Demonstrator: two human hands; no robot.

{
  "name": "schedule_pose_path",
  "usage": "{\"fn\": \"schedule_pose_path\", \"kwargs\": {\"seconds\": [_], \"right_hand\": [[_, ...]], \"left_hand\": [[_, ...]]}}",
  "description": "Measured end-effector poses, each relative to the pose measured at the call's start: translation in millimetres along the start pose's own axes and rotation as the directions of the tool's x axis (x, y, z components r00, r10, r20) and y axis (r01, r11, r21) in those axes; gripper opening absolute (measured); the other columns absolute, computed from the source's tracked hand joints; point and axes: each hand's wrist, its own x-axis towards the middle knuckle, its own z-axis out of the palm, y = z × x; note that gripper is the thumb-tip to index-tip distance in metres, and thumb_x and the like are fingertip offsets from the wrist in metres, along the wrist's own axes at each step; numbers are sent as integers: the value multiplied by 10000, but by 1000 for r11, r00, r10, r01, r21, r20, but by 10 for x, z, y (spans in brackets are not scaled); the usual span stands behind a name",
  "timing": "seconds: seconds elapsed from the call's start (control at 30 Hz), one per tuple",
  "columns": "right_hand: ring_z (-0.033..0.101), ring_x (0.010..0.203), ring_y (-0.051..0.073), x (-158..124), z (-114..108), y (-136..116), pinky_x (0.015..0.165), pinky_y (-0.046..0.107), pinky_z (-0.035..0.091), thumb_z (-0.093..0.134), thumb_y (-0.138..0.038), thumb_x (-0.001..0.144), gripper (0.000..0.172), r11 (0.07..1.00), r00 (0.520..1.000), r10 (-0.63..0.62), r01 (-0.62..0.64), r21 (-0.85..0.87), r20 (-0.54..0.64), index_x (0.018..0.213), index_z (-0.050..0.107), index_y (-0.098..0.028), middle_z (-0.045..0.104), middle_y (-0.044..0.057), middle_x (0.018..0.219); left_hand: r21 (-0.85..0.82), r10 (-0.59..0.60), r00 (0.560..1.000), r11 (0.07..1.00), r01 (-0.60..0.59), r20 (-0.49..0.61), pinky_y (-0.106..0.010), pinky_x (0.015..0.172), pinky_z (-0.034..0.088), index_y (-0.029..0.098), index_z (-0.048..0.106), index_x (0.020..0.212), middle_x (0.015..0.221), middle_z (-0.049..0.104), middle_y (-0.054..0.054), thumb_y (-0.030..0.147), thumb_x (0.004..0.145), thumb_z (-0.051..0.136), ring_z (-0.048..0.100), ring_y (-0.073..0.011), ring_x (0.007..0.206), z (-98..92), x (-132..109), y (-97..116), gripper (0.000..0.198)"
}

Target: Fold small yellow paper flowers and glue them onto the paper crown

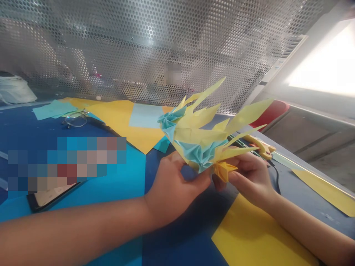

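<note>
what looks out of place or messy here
Nothing looks damaged or spilled. The eyeglasses lie among loose, overlapping paper sheets, and the left hand and right hand hold the folded paper bundle.

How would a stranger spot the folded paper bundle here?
Start at the blue table before the perforated metal screen. Above its middle, the left hand and right hand hold up the folded paper bundle. Unlike the flat sheets around, it bristles with yellow spikes and teal rosettes.

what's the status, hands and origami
Left hand grips origami from below. Right hand pinches its orange tip. Origami held above table. Glasses and phone lie off left.
</note>
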Motion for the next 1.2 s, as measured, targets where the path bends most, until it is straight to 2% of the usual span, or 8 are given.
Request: {"fn": "schedule_pose_path", "kwargs": {"seconds": [0.23, 0.47, 0.7, 0.83, 1.0, 1.2], "right_hand": [[630, 419, 135, 3, 7, -17, 411, 201, 563, 705, -389, 822, 207, 999, 999, -31, 31, -16, 20, 799, 696, -184, 658, 12, 532], [637, 427, 110, -20, -27, 68, 420, 174, 564, 686, -395, 840, 176, 998, 997, -61, 61, -9, 37, 945, 707, -254, 669, -25, 574], [635, 434, 102, -10, -21, 41, 432, 169, 568, 681, -385, 847, 153, 997, 997, -70, 71, -19, 44, 899, 713, -246, 661, -26, 565], [632, 432, 100, -4, -16, 48, 433, 166, 568, 683, -384, 845, 146, 997, 996, -72, 73, -21, 47, 871, 715, -244, 659, -26, 561], [628, 423, 103, -14, -27, 64, 418, 165, 557, 681, -387, 846, 169, 997, 996, -71, 72, -22, 47, 956, 713, -262, 663, -27, 571], [635, 427, 102, -16, -32, 47, 420, 152, 549, 680, -391, 845, 141, 997, 996, -74, 76, -35, 40, 869, 720, -258, 661, -26, 556]], "left_hand": [[5, 17, 1000, 1000, -17, -17, -279, 983, 472, 224, 711, 976, 1030, 750, 1, 214, 837, 670, 664, -198, 1047, 0, -4, -12, 146], [-10, 44, 999, 999, -45, -29, -285, 999, 474, 207, 715, 938, 960, 744, 0, 161, 790, 689, 669, -200, 1021, 20, -2, -64, 157], [-22, 23, 999, 999, -24, -35, -285, 981, 494, 184, 718, 949, 898, 733, -16, 170, 796, 684, 667, -215, 1039, 29, -2, -85, 158], [-32, 26, 999, 999, -28, -40, -272, 988, 491, 189, 717, 962, 943, 743, -10, 168, 795, 688, 671, -204, 1038, 30, 5, -92, 171], [-49, 33, 999, 998, -35, -40, -249, 1003, 481, 188, 717, 980, 1011, 750, -10, 159, 796, 690, 663, -193, 1074, 36, 6, -92, 189], [-56, 35, 999, 998, -37, -38, -263, 1005, 483, 183, 719, 992, 1031, 750, -16, 157, 790, 695, 664, -196, 1069, 33, -5, -92, 205]]}}
